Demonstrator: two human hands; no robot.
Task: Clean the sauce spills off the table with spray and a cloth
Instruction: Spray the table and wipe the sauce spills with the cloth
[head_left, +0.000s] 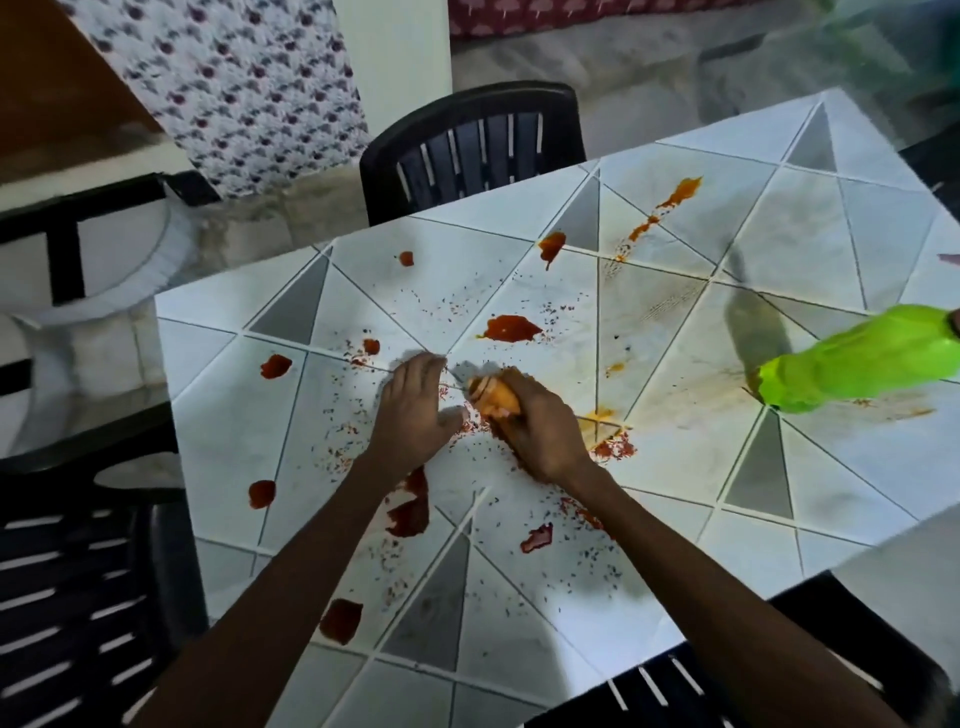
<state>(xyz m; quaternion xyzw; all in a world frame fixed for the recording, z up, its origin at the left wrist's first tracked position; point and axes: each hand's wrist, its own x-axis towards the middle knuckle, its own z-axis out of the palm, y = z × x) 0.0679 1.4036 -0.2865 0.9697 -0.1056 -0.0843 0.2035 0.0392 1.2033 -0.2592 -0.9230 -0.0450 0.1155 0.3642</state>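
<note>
The white table with a grey triangle pattern is spattered with red sauce spills: a big blot beyond my hands, blots at the left and near the front, and orange streaks at the far side. Fine red specks lie all around the middle. My right hand is shut on a small orange bottle with a ribbed end, held low over the table's middle. My left hand lies palm down beside it, thumb toward the bottle. No cloth shows.
A bright green bottle, blurred, leans in from the right edge with its end on the table. Black plastic chairs stand at the far side, the left and the near right corner. A patterned curtain hangs behind.
</note>
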